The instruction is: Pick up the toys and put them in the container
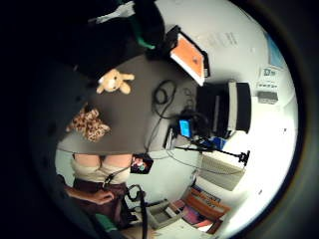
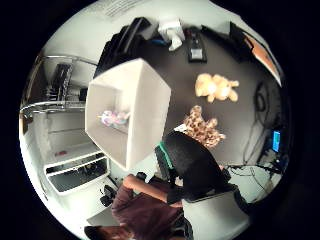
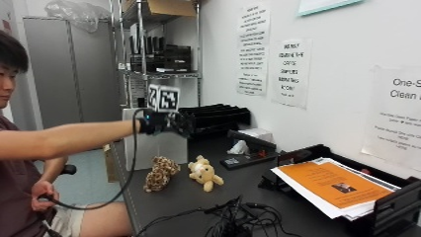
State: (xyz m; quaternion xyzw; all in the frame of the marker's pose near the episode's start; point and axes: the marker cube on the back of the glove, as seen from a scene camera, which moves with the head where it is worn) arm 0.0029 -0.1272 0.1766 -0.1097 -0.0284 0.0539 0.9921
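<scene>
The gloved right hand [image 3: 164, 123] is stretched out above the dark table [image 3: 263, 187], in the air in front of the white container [image 3: 158, 145]. I cannot tell if its fingers are spread or curled, and I see nothing held in it. The container stands at the far end of the table; one small pastel toy [image 2: 114, 118] lies inside it. Below the hand, about 5 o'clock from it, the spotted plush toy [image 3: 161, 173] lies on the table. The tan plush bear [image 3: 204, 173] is just beside it, at 3 o'clock. Further right there are black cables [image 3: 236, 217] and a tray with an orange sheet [image 3: 329, 185].
</scene>
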